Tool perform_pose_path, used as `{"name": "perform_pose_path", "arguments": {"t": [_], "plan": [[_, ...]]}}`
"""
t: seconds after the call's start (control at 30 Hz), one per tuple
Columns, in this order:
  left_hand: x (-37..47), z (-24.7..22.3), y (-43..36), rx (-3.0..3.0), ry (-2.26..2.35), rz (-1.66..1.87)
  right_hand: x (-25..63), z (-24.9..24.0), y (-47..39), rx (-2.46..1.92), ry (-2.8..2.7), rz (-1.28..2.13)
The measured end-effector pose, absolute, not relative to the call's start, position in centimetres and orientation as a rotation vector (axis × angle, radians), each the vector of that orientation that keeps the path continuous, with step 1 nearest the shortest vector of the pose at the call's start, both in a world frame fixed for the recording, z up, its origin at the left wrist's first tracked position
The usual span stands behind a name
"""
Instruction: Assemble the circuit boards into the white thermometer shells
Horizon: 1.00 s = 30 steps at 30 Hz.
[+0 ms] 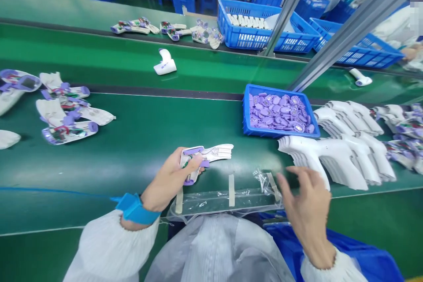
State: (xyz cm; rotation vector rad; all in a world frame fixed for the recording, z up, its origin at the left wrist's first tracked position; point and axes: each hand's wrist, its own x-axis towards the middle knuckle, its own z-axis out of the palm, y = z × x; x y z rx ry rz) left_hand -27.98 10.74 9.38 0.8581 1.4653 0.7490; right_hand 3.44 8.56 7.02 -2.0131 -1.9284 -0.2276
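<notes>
My left hand (172,178) is closed around an open thermometer-gun housing (216,153), white with purple parts and some wiring inside, its thumb pressed on the inner side. The handle end points to the right. My right hand (306,198) is open, thumb and fingers apart, with nothing visible in it. Just beyond its fingertips lie stacked white housing shells (304,145). Below the held piece, a clear plastic strip (205,200) is taped along the bench edge. Purple oval pieces (277,110) fill a blue tray (280,133) ahead of my right hand.
Opened housings with wiring (69,132) lie on the left, and more (406,150) at the far right. A white thermometer gun (166,64) rests on the green belt (99,59) behind. A metal post (317,68) rises beside the tray. Blue crates (244,43) stand farther back.
</notes>
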Motion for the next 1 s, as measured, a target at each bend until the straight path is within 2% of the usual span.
{"name": "perform_pose_path", "arguments": {"t": [0.07, 0.13, 0.3, 0.57, 0.83, 1.0], "plan": [[-27.7, 9.5, 11.0, 0.858, 1.366, 0.749, 5.1, 7.8, 9.1, -2.195, -1.785, -0.471], [-27.0, 9.5, 11.3, 0.877, 1.268, 0.710, 6.4, 8.4, 10.2, -2.372, -1.729, -0.574], [-24.8, 9.5, 11.3, 0.904, 1.119, 0.694, 8.2, 8.9, 12.0, -2.522, -1.747, -0.419], [-24.3, 9.2, 10.6, 0.779, 1.079, 0.776, 0.5, 11.8, 8.9, -1.496, -2.291, -0.505], [-24.8, 8.7, 10.5, 1.060, 1.059, 0.763, -4.4, 11.0, 9.9, -1.266, -2.541, -0.294], [-25.4, 8.5, 10.4, 1.243, 1.083, 0.785, -4.1, 10.2, 10.1, -1.350, -2.464, 0.291]]}}
